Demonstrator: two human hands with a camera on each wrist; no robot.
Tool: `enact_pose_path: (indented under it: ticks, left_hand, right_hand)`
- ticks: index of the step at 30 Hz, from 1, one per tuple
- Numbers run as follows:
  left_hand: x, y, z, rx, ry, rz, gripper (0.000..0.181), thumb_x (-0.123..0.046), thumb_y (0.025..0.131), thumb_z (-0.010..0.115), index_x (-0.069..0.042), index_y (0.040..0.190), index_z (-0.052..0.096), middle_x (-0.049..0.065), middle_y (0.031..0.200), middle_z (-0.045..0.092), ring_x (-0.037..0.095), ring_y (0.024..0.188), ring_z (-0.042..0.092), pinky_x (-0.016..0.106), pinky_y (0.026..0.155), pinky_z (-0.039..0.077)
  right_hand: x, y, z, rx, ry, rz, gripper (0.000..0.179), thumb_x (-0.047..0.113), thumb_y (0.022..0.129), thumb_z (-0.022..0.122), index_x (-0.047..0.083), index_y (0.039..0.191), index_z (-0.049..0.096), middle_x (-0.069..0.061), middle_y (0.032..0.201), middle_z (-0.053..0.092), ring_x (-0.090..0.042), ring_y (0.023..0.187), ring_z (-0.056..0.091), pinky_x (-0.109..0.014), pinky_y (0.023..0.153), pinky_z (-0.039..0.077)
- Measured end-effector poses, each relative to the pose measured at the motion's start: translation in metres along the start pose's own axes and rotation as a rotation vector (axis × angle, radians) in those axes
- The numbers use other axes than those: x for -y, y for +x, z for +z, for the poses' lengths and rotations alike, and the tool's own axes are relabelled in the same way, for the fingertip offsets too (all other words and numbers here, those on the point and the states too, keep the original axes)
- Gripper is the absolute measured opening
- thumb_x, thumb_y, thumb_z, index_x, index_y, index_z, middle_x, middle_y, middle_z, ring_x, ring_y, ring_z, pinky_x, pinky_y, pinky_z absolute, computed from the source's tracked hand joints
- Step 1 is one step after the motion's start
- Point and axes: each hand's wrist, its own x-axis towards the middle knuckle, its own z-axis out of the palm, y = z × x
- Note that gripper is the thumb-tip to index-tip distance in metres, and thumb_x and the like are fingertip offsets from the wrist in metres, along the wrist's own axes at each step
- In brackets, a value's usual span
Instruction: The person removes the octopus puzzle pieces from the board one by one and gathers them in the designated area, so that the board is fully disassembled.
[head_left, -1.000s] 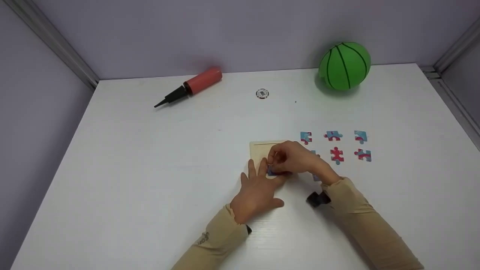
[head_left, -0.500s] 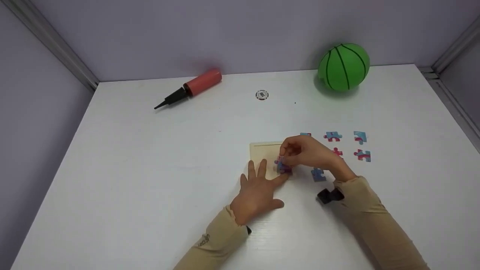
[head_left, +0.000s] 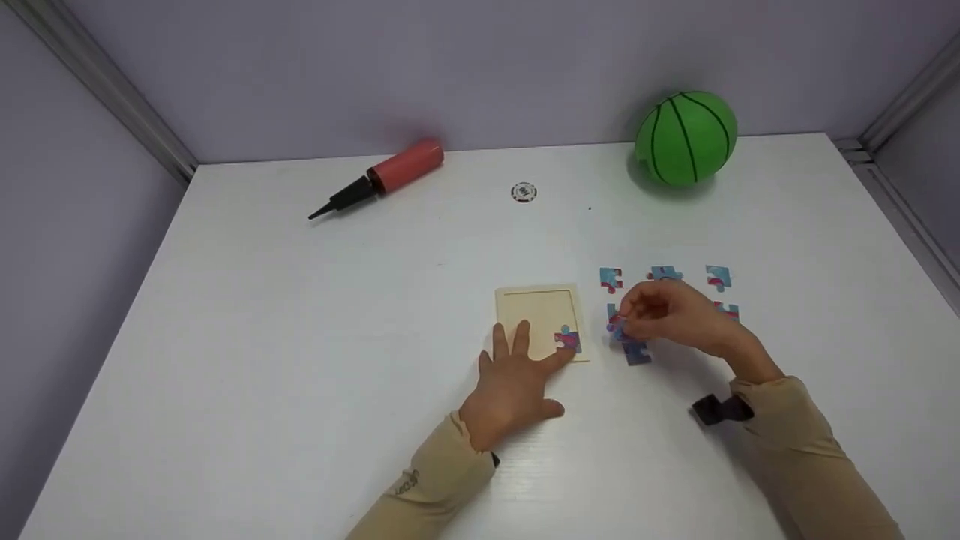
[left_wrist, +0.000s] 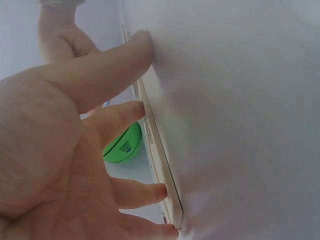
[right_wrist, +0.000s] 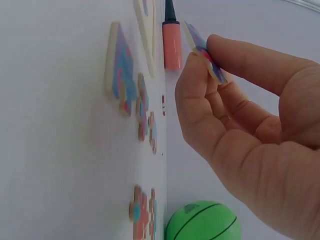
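My left hand (head_left: 506, 390) lies spread with its fingertips on the lower part of a pale wooden puzzle tray (head_left: 536, 292). Inside the tray's lower right corner sits a pink and blue jigsaw piece (head_left: 568, 340), beside the left index fingertip. My right hand (head_left: 682, 315) is over the loose pieces right of the tray. Its thumb and index finger pinch a blue and purple jigsaw piece (right_wrist: 204, 52), raised off the table in the right wrist view. Below that hand lies a dark blue piece (head_left: 637, 353). A light blue and red piece (head_left: 610, 279) lies above; the hand hides part of the group.
More loose pieces lie to the right, among them a corner-shaped blue piece (head_left: 718, 277). Farther back are a red and black hand pump (head_left: 405, 166), a round chip (head_left: 523, 193) and a green ball (head_left: 686, 139) near the wall.
My right hand has moved right, from over the tray to over the loose pieces, carrying a jigsaw piece. Another piece remains in the tray's corner. The left hand has stayed in place.
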Motion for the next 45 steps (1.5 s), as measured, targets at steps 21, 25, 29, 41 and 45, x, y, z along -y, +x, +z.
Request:
enact_pose_path:
  ticks: [21, 25, 29, 41, 45]
  left_hand:
    - [0.002, 0.000, 0.002, -0.014, -0.020, 0.012, 0.069, -0.035, 0.081, 0.076, -0.036, 0.143, 0.046, 0.024, 0.153, 0.023, 0.054, 0.137, 0.014, 0.063, 0.102, 0.030]
    - [0.003, 0.001, 0.004, -0.030, -0.001, 0.019, 0.069, -0.035, 0.080, 0.076, -0.036, 0.142, 0.047, 0.024, 0.152, 0.025, 0.055, 0.136, 0.017, 0.063, 0.100, 0.032]
    - [0.002, 0.001, 0.003, -0.021, -0.009, 0.017, 0.069, -0.035, 0.080, 0.076, -0.035, 0.142, 0.047, 0.024, 0.152, 0.025, 0.055, 0.137, 0.016, 0.063, 0.101, 0.031]
    - [0.001, 0.000, 0.001, -0.011, -0.014, 0.020, 0.068, -0.036, 0.081, 0.076, -0.035, 0.142, 0.047, 0.025, 0.152, 0.023, 0.056, 0.136, 0.015, 0.064, 0.101, 0.030]
    - [0.002, 0.000, 0.002, -0.009, -0.032, 0.027, 0.066, -0.034, 0.081, 0.076, -0.035, 0.141, 0.048, 0.025, 0.153, 0.022, 0.056, 0.136, 0.014, 0.065, 0.101, 0.029]
  right_hand:
    - [-0.033, -0.039, -0.036, 0.084, -0.112, 0.033, 0.009, 0.007, 0.089, 0.065, 0.001, 0.096, 0.065, -0.010, 0.087, 0.064, -0.016, 0.077, 0.055, -0.025, 0.068, 0.048]
    - [-0.029, -0.040, -0.035, 0.030, -0.190, 0.057, 0.008, 0.010, 0.088, 0.068, 0.003, 0.093, 0.067, -0.007, 0.082, 0.062, -0.016, 0.073, 0.052, -0.025, 0.062, 0.045]
    - [-0.028, -0.041, -0.033, -0.013, -0.284, 0.080, 0.008, 0.010, 0.087, 0.067, 0.005, 0.093, 0.068, -0.003, 0.082, 0.062, -0.017, 0.074, 0.050, -0.026, 0.061, 0.044]
    - [-0.028, -0.040, -0.032, -0.044, -0.391, 0.078, 0.008, 0.012, 0.087, 0.069, 0.007, 0.092, 0.065, -0.002, 0.084, 0.059, -0.020, 0.079, 0.051, -0.029, 0.065, 0.047]
    - [-0.029, -0.040, -0.034, -0.074, -0.380, 0.112, 0.013, 0.016, 0.086, 0.071, 0.008, 0.093, 0.063, -0.004, 0.086, 0.058, -0.022, 0.080, 0.053, -0.030, 0.066, 0.048]
